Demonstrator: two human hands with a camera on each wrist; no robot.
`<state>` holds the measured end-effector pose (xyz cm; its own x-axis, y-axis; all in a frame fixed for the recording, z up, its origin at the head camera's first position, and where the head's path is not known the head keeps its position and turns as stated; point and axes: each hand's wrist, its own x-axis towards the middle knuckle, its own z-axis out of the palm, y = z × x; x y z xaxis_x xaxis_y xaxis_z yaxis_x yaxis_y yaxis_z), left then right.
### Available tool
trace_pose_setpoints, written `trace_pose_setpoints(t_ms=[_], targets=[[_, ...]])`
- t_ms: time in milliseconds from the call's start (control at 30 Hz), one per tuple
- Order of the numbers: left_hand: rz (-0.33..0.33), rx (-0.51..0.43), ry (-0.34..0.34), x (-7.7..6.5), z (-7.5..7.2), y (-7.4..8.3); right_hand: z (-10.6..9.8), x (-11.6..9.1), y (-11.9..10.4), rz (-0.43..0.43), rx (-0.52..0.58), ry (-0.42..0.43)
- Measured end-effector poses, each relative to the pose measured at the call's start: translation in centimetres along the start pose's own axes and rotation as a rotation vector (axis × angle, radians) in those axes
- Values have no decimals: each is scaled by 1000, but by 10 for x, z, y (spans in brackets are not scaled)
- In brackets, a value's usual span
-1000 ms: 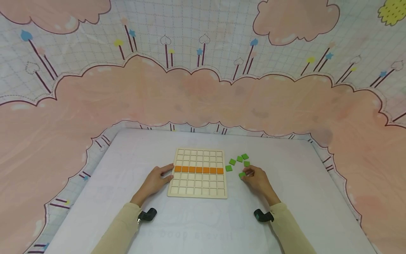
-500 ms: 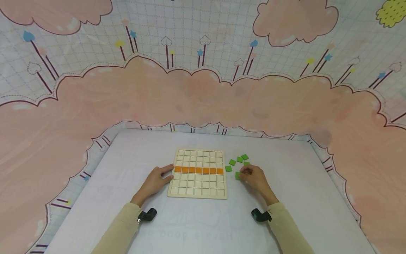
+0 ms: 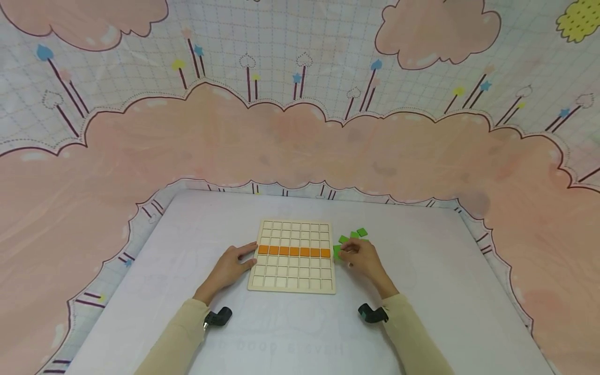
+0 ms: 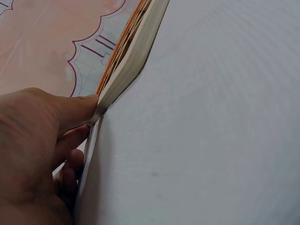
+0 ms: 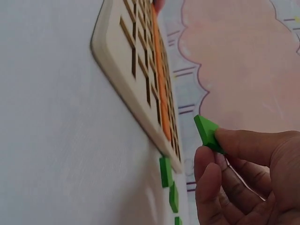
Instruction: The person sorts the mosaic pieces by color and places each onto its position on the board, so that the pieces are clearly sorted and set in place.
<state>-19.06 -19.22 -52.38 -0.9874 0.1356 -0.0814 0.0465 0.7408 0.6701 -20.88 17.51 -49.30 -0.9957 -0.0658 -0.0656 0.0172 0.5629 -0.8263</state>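
Observation:
A pale wooden grid board (image 3: 292, 272) lies flat on the table, with one full row of orange square tiles (image 3: 294, 252) across its middle. My left hand (image 3: 229, 268) touches the board's left edge, thumb and index finger set apart along it. To the right of the board, my right hand (image 5: 248, 173) pinches a green square tile (image 5: 206, 133) between thumb and fingers, raised above the table. Other green tiles (image 5: 166, 172) lie loose beside the board's right edge; the right hand partly hides them in the head view.
White cloth covers the table (image 3: 154, 291). Behind it and at its sides hangs a printed cloth (image 3: 300, 146) with peach cloud shapes. A black wrist camera (image 3: 218, 316) sits on the left wrist and another black camera (image 3: 372, 313) on the right.
My right hand has moved left toward the board with a green tile, which has gone from over the right of the loose tiles to near the board's edge. The left hand keeps its place.

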Motion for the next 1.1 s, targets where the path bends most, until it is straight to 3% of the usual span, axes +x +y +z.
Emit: trace_pose_setpoints(t_ms=[567,1100], targets=[[-23,1,-4,2,1,-1,37,3,-31,-34,146,-101],[-5,2,0,0,0,0,66,4,-49,-75,217,-202]])
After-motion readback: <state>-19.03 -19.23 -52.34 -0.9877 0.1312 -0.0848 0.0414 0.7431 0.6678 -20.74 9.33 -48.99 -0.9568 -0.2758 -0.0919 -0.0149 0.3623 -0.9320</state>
